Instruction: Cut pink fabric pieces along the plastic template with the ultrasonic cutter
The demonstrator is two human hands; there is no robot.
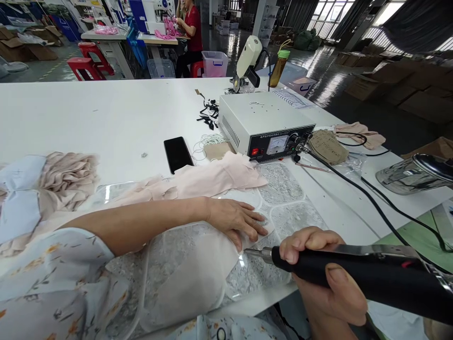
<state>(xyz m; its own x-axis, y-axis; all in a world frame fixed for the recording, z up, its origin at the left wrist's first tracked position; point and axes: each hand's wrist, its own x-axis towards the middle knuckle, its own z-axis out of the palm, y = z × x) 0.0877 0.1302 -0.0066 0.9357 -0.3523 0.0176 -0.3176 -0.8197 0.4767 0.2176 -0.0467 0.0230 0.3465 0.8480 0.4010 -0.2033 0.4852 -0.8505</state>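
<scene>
My left hand (239, 221) lies with fingers stretched out, pressing pale pink fabric (198, 269) down onto a clear patterned mat (290, 222). In my right hand (329, 278) is a black handheld ultrasonic tool (354, 269), wrapped by the fingers and thumb. Its metal tip points left and sits close to the fabric edge by my left fingertips; whether it touches, I cannot tell. Behind my left hand another strip of pink fabric (219, 177) stretches over the mat. A cable (357, 186) runs from a control box (265, 123) towards the tool.
A phone (178, 155) lies left of the box. Folded pink pieces (69, 182) are stacked at far left. A glass jar (410, 174) lies at right, and a bottle (279, 68) stands behind the box. A person in red (193, 30) sits at a machine further back.
</scene>
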